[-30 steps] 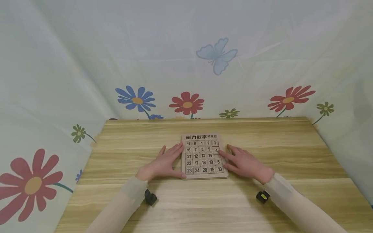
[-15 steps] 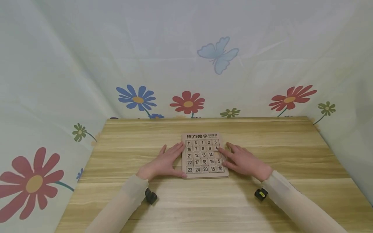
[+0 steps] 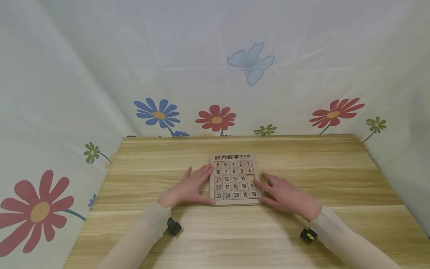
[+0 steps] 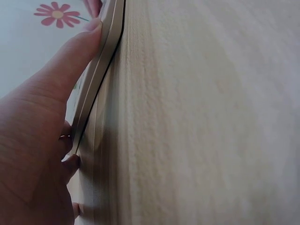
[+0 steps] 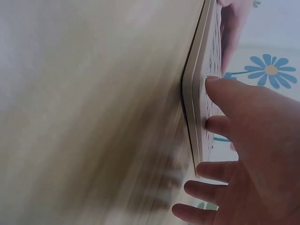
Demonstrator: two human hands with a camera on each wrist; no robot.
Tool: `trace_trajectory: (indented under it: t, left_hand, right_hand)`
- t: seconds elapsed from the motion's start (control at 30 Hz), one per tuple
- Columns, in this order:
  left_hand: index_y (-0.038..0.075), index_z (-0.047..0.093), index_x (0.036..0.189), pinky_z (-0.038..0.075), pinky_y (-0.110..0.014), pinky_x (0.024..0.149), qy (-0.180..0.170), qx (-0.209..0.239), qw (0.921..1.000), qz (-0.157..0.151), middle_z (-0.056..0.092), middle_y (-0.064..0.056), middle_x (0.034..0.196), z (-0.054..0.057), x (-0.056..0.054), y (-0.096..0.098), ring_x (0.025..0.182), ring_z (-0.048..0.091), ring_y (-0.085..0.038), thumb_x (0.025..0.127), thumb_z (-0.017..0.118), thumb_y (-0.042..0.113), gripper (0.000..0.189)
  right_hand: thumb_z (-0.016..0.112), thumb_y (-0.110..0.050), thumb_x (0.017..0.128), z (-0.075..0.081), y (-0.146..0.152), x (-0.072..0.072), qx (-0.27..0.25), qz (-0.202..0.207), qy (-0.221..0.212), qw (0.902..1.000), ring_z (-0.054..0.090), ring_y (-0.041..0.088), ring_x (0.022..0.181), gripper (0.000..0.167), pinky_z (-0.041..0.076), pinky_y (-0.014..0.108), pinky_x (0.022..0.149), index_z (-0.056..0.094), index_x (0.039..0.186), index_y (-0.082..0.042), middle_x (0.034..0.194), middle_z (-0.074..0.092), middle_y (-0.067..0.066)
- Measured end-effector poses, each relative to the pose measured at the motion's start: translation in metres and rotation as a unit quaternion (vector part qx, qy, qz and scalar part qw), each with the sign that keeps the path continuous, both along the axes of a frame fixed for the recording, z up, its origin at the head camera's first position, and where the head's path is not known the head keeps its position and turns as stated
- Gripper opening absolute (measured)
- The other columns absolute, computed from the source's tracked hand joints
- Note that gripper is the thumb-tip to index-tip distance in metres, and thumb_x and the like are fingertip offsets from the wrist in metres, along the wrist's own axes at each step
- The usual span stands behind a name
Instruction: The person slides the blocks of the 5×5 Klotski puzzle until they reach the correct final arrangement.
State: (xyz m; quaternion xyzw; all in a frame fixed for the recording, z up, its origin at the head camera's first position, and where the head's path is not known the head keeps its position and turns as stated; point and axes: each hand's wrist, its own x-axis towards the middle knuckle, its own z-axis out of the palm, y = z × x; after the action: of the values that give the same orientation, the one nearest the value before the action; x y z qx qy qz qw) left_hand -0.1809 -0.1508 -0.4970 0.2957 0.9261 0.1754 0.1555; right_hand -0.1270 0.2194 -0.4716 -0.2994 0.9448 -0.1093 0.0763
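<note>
Nearest you, at 6 o'clock, the flat light-brown wooden table (image 3: 215, 239) gives wide room. Your left hand (image 3: 188, 189) rests at the 9 o'clock side of the flat, pale tan number board (image 3: 235, 203): fingers reaching to its edge, thumb spread wide to the 7 o'clock corner. The board lies flat near the middle of the table, left to right. Your right hand (image 3: 290, 196) is at 3 to 4 o'clock, fingers spread, pinching nothing. Its pointing finger is at the small square tan tile marked 5 (image 3: 252, 185); you cannot tell how hard it presses. The board looks light and stiff, and may slip, so hold it by its 9 o'clock side. Tiles look hard and smooth; push them from on top. A one-tile gap (image 3: 250, 178) sits just past that tile, toward 12 o'clock. Farther on, wood runs to the back edge, where the white flowered cloth (image 3: 201, 56) hangs like a wall.
</note>
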Motion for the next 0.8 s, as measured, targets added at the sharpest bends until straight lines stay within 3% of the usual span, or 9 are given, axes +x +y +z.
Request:
trace_trajectory:
  t: [0.33,0.8]
  left_hand:
    - [0.016,0.009,0.169,-0.006,-0.060,0.127,0.003,-0.003,1.0000,0.001,0.002,-0.001,0.175,-0.002,0.000,-0.001,0.161,0.007,-0.022,0.074,0.073,0.081,0.131]
    - [0.012,0.014,0.168,-0.004,-0.063,0.126,0.012,0.003,0.9999,-0.010,0.007,-0.005,0.175,0.001,0.000,0.000,0.161,0.011,-0.026,0.076,0.074,0.079,0.129]
  right_hand:
    - [0.061,-0.044,0.104,-0.001,0.005,0.014,-0.009,0.023,0.028,0.9993,0.047,0.048,0.140,0.059,0.041,0.066,0.112,0.051,0.156,-0.019,0.158,0.042,0.029]
    - [0.062,-0.043,0.104,-0.004,0.008,0.014,-0.012,0.020,0.028,0.9993,0.048,0.048,0.140,0.057,0.042,0.067,0.111,0.051,0.156,-0.023,0.158,0.042,0.029]
